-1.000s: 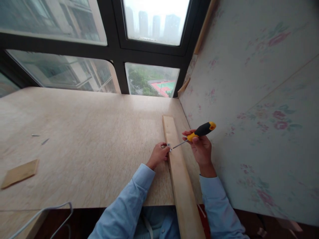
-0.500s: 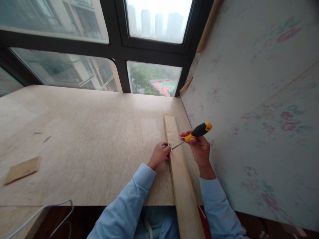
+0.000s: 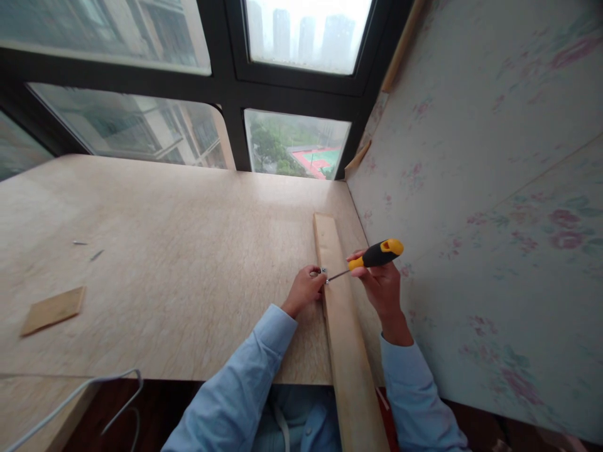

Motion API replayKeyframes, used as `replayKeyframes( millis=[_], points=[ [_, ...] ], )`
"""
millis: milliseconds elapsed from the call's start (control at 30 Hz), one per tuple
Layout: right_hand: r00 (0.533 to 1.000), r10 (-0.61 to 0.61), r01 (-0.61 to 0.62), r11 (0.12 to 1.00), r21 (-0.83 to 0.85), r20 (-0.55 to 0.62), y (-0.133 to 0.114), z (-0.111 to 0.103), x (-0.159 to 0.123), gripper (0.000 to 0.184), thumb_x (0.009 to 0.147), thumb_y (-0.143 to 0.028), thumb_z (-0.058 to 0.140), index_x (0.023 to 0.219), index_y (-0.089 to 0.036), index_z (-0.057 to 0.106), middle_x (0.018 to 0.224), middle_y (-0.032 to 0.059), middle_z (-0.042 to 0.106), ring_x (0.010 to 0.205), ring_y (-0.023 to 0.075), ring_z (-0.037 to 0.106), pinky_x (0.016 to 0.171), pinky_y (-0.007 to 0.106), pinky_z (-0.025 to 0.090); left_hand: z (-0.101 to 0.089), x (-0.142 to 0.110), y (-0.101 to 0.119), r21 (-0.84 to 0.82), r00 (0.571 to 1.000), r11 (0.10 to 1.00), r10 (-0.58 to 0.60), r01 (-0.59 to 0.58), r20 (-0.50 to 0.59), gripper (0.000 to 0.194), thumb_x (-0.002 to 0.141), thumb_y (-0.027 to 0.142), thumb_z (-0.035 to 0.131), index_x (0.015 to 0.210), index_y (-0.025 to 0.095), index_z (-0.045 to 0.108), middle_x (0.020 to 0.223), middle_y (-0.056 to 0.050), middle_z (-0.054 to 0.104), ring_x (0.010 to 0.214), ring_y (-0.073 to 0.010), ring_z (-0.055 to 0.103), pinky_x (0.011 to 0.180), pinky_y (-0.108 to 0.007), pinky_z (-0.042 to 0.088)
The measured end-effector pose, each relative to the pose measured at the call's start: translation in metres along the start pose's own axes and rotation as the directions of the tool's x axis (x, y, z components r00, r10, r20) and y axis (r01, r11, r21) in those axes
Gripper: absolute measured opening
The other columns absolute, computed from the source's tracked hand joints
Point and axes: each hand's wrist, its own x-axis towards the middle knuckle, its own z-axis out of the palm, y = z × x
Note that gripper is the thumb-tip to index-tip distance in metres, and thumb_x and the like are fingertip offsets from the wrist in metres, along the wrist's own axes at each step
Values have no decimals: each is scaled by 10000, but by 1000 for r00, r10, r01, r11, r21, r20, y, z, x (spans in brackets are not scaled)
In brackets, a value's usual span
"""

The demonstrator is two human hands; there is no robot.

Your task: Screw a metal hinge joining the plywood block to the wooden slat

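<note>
A long pale wooden board (image 3: 346, 339) lies on the stone-look sill, its near end jutting past the front edge. My right hand (image 3: 382, 289) is closed round the yellow and black handle of a screwdriver (image 3: 377, 254). The screwdriver's thin shaft slants down to the left, its tip at the board's left edge. There my left hand (image 3: 305, 290) pinches a small shiny metal piece (image 3: 323, 270) against the wood. The fingers partly cover this piece, and its exact kind is too small to make out.
Two screw-like metal pieces, one (image 3: 80, 243) above the other (image 3: 97, 255), lie at the left on the sill (image 3: 198, 251). Below them is a small flat wooden piece (image 3: 53, 311). A white cable (image 3: 108, 378) loops over the front edge. A flowered wall (image 3: 494, 251) rises close on the right.
The screwdriver's handle has turned and dipped slightly, its tip staying by the metal piece. My left hand keeps its place on the board. The whole view has shifted a little.
</note>
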Motion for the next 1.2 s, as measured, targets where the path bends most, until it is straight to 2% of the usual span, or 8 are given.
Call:
replayKeyframes(
  millis=[100,233,467,667,867,967,1100,1200],
  points=[
    [997,0,7,995,-95,72,-8,0,1,463,829,-556,612,1156,-232,574,1067,87,685,985,246,646,926,448,499,0,0,0,-1,1000,1000,4,-4,7,255,801,251,599,1021,122,599,765,-39,623,556,-99,550,453,-176,433],
    [987,103,-109,993,40,122,-28,1,3,503,880,-484,578,1326,-312,421,1384,68,534,1254,232,524,1053,452,423,-1,-1,0,-19,1000,1000,-5,5,18,258,790,263,627,1007,124,604,754,-35,627,559,-94,548,466,-169,429],
    [984,135,-138,990,20,112,-42,-1,4,436,833,-397,668,1220,-271,512,1225,87,637,1157,252,600,998,461,482,-2,-1,0,-32,1000,999,-7,7,28,256,795,268,634,1007,128,602,731,-26,621,537,-84,533,467,-165,422],
    [993,40,-82,905,-417,-108,-36,4,5,676,645,-446,821,1225,-223,554,1016,74,671,955,274,644,974,514,472,-1,-1,0,-41,999,999,-3,5,46,231,812,265,607,996,127,586,768,-40,629,550,-95,556,459,-175,428],
    [980,122,-122,992,-7,159,-40,0,1,695,805,-396,701,1399,-322,348,1284,73,588,1192,220,564,1008,422,473,-2,-1,0,-31,999,1000,-3,4,42,258,804,276,616,1014,128,590,772,-45,634,561,-103,561,467,-185,441],
    [977,176,-160,978,-134,123,-41,-3,1,691,785,-415,717,1385,-292,399,1162,72,658,1072,238,634,958,438,508,-2,-1,0,-27,999,1000,-2,3,41,260,804,272,618,1015,123,593,752,-42,627,553,-98,548,463,-177,433],
    [995,60,-90,886,-454,-79,-40,-2,2,786,629,-478,819,1306,-233,504,1060,80,675,1001,277,635,943,457,505,-2,-2,1,-30,999,1000,9,-8,46,249,800,267,629,1004,127,601,754,-39,627,555,-89,541,470,-163,432],
    [996,64,-46,961,-273,58,-39,0,-1,796,737,-453,750,1405,-277,355,1241,90,607,1144,251,580,1004,444,466,-3,-2,1,-28,999,1000,7,-6,46,260,799,273,635,1014,128,606,766,-45,637,576,-98,561,479,-166,444]
  ],
)
